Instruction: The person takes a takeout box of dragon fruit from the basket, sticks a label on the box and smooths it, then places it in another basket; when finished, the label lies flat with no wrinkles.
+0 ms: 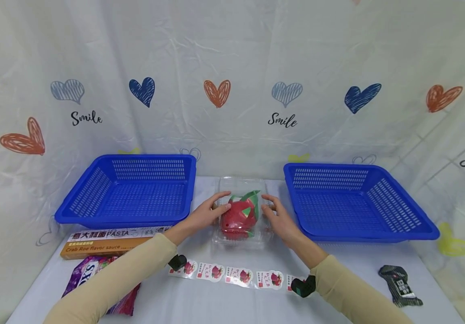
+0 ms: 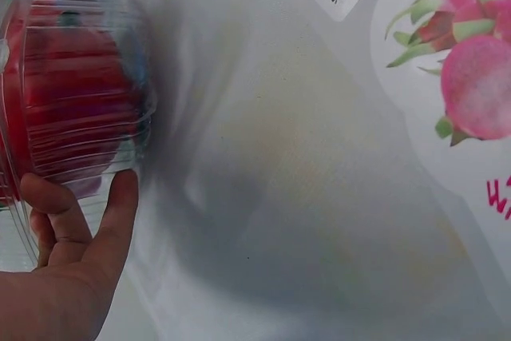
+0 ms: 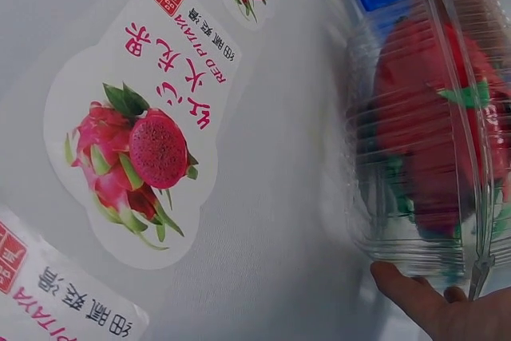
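Observation:
A red dragon fruit (image 1: 237,219) with green leaf tips lies in a clear plastic clamshell box (image 1: 238,183), whose lid stands raised behind the fruit in the head view. My left hand (image 1: 204,215) is at the box's left side, thumb and forefinger spread along its edge. Its fingertips (image 2: 120,193) sit right at the ribbed wall in the left wrist view. At the opposite side is my right hand (image 1: 284,222), fingers loosely bent, with one fingertip (image 3: 387,273) by the box's lower corner. The box hides part of the right fingers.
A strip of dragon fruit stickers (image 1: 238,276) runs in front of the box. Blue baskets stand left (image 1: 70,219) and right (image 1: 378,236). Near the left arm lie a pasta box (image 1: 103,240) and a purple packet (image 1: 80,272). A black striped packet (image 1: 398,283) lies far right.

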Available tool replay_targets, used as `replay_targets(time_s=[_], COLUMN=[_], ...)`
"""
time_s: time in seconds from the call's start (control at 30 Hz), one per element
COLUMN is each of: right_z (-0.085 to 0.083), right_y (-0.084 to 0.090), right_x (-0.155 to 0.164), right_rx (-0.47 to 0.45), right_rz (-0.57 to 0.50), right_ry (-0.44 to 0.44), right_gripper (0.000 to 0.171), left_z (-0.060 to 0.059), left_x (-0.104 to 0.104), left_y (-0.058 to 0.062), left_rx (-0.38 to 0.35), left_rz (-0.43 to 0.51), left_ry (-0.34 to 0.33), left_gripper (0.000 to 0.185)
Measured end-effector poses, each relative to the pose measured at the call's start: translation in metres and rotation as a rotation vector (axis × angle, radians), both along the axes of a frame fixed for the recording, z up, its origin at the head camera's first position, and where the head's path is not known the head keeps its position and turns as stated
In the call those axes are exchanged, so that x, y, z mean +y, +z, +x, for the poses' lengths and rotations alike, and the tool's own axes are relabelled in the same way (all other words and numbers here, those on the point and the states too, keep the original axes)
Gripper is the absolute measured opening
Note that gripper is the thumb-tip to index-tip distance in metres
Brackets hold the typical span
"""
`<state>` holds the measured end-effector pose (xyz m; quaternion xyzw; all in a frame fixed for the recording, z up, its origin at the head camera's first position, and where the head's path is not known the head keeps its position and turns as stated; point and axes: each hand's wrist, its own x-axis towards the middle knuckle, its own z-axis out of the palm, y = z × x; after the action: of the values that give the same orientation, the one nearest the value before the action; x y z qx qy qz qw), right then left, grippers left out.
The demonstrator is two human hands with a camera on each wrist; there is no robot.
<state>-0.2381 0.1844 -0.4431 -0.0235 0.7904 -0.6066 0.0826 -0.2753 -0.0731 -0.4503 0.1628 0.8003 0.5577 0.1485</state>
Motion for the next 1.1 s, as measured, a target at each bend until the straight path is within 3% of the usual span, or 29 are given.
replay_targets(time_s=[0.27, 0.5, 0.87, 1.1], right_z=[-0.004, -0.009, -0.009, -0.01], right_y=[0.003, -0.001, -0.005, -0.003], right_x=[-0.001, 0.001, 0.001, 0.0], right_rx=[-0.019, -0.022, -0.021, -0.02], right_rz=[-0.024, 0.005, 0.009, 0.006], right_ry=[0.035, 0.024, 0.015, 0.013], right_gripper=[0.048, 0.047, 0.044, 0.046], left_z=[-0.004, 0.013, 0.012, 0.013], left_x=[-0.001, -0.001, 0.0, 0.004], left_y=[-0.002, 0.03, 0.029, 0.025], left_rx=[-0.005, -0.013, -0.005, 0.021], left_rz=[0.006, 0.014, 0.008, 0.029], left_ry=[0.002, -0.04, -0.041, 0.005], left_gripper=[0.055, 0.054, 0.053, 0.05])
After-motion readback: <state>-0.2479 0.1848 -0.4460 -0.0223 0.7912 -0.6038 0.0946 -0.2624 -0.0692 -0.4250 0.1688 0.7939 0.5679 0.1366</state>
